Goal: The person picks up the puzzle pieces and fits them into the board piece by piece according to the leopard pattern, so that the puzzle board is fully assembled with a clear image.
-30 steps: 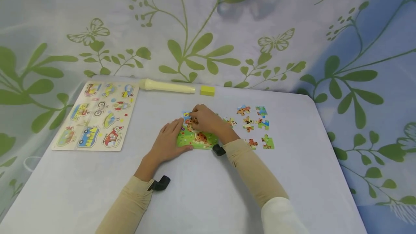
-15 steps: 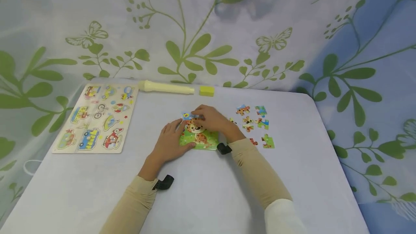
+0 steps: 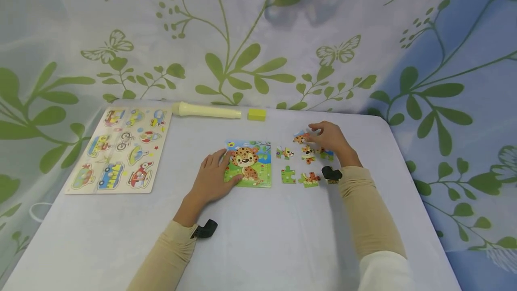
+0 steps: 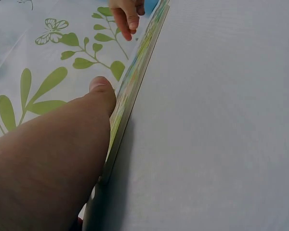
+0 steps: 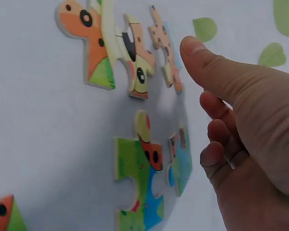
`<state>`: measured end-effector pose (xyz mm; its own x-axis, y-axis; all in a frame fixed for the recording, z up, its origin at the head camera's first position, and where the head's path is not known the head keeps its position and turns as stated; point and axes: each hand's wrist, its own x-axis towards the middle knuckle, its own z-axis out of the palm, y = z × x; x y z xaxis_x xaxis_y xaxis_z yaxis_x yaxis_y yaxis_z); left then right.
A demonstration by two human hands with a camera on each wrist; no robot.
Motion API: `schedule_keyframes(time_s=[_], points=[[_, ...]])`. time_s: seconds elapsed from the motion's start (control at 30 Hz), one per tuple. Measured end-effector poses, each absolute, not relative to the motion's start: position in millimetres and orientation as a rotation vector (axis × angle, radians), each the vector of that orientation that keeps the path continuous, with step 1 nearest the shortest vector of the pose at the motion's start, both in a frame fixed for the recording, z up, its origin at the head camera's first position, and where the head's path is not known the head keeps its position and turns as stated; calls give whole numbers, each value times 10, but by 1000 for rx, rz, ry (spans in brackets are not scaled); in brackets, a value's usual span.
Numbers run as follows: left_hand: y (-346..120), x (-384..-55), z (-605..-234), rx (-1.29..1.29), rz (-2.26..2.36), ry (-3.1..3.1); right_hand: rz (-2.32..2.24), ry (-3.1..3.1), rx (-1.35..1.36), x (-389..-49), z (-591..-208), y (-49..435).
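A square puzzle board [image 3: 258, 165] with a spotted leopard on green grass lies on the white table. My left hand [image 3: 212, 176] rests at its left side, fingers extended and thumb on the lower left corner. In the left wrist view the thumb [image 4: 102, 89] lies along the board's edge [image 4: 135, 86]. To the right, my right hand [image 3: 329, 138] hovers with bent fingers over the upper jigsaw piece [image 3: 300, 137], spotted orange and blue. In the right wrist view thumb and fingers are apart, with nothing between them, close beside that piece [image 5: 164, 50].
Several loose jigsaw pieces lie right of the board, among them a face piece [image 3: 308, 154], a green piece [image 3: 288, 175] and a paw piece [image 3: 310, 179]. A wooden vehicle puzzle [image 3: 117, 147] lies at the left. A pale yellow microphone-shaped stick [image 3: 208, 110] and a yellow block [image 3: 256, 114] lie at the back.
My right hand has moved from over the board rightward to the loose pieces, uncovering the leopard picture. My left hand stays at the board's left side.
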<state>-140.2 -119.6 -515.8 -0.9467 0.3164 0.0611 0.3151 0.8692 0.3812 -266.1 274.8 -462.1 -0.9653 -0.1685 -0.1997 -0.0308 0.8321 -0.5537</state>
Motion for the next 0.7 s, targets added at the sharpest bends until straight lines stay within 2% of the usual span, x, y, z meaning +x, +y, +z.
schedule_keyframes(time_s=[0.7], points=[[-1198, -1396, -5155, 499, 610, 3042, -814, 2752, -31, -2669, -4676, 2693]])
